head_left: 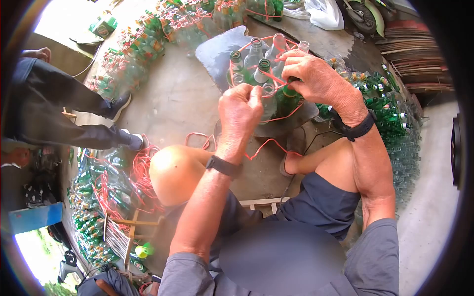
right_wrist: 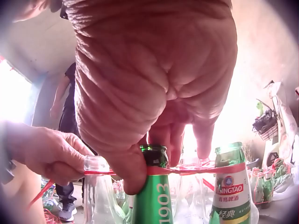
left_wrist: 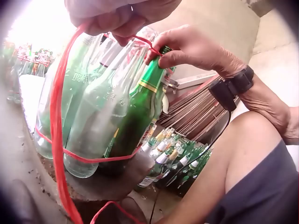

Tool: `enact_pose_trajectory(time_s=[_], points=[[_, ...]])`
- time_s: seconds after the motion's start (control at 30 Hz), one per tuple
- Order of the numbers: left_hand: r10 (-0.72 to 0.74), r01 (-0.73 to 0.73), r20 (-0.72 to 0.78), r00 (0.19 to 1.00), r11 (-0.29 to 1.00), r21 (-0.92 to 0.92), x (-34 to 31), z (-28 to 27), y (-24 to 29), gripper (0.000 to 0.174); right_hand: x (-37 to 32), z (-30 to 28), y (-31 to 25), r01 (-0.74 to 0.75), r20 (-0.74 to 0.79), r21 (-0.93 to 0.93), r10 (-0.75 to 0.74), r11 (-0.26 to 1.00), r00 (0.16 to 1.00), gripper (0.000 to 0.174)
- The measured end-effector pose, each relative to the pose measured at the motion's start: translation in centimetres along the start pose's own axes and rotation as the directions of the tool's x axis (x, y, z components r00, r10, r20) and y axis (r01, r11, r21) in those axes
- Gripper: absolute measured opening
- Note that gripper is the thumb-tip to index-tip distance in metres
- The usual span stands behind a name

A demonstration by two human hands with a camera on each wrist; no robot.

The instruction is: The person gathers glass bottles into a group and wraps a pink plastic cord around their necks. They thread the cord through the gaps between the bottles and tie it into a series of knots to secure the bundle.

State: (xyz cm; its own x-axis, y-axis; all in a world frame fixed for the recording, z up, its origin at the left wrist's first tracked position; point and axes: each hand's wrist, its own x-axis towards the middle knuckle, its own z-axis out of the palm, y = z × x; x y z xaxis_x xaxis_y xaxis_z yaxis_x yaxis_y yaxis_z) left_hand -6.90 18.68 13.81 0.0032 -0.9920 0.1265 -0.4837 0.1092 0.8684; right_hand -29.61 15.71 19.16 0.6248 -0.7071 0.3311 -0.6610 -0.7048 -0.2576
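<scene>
Several clear and green glass bottles [left_wrist: 100, 116] stand upright in a tight cluster on a low stand [left_wrist: 107, 184]. Red plastic string [left_wrist: 57, 126] circles them low down and again round the necks. My left hand [head_left: 240, 111], at the cluster's near side, grips the string with curled fingers; a length hangs below it. Across the bottle tops, my right hand [head_left: 316, 74] holds the neck of a green bottle [right_wrist: 154, 196], its thumb pressing on the string there. A green bottle with a red and white label [right_wrist: 231, 186] stands beside it in the right wrist view. The right fingertips are partly hidden.
Bundled bottles [head_left: 148, 39] line the floor at the back left. More green bottles [head_left: 385, 108] stand on the right. Loose red string [head_left: 145, 167] lies by my left knee, near other bottles. A person's legs [head_left: 54, 108] are at the left.
</scene>
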Motion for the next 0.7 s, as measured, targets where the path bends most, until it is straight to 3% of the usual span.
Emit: enact_pose_trajectory(time_s=[0.07,0.27,0.33,0.43,0.57,0.63,0.7], points=[[0.007,-0.008,-0.030,1.000,0.998,-0.057,-0.9,0.8,0.4,0.027,-0.4,-0.1,0.3,-0.043,0.024,-0.029,0.044,0.999,0.999,0.020],[0.056,-0.078,-0.099,0.993,0.968,-0.240,-2.4,1.7,-0.1,0.014,-0.9,-0.1,0.1,-0.060,0.019,-0.064,0.062,0.996,0.998,0.016],[0.208,-0.240,-0.170,0.963,0.951,-0.193,-2.7,1.5,-0.2,0.006,-0.9,-0.4,-0.3,-0.083,0.032,-0.051,0.084,0.995,0.996,0.018],[0.107,-0.125,-0.097,0.990,0.969,-0.212,-3.4,0.4,-0.5,0.004,-0.4,-0.8,-0.5,-0.079,0.028,-0.014,0.079,0.997,0.996,0.020],[0.101,-0.117,-0.098,0.990,0.977,-0.181,-4.1,-0.2,-0.8,0.007,0.6,-1.3,-0.4,-0.021,-0.042,0.007,0.021,1.000,0.999,0.022],[0.170,-0.189,-0.117,0.978,0.967,-0.172,-3.9,0.0,-1.4,0.005,1.2,-1.4,-1.0,-0.005,-0.054,0.020,0.006,1.000,0.999,0.021],[0.131,-0.149,-0.107,0.986,0.973,-0.175,-3.5,-0.3,-1.7,0.006,2.1,-1.1,-1.7,0.017,-0.067,0.030,-0.015,0.999,0.998,0.021]])
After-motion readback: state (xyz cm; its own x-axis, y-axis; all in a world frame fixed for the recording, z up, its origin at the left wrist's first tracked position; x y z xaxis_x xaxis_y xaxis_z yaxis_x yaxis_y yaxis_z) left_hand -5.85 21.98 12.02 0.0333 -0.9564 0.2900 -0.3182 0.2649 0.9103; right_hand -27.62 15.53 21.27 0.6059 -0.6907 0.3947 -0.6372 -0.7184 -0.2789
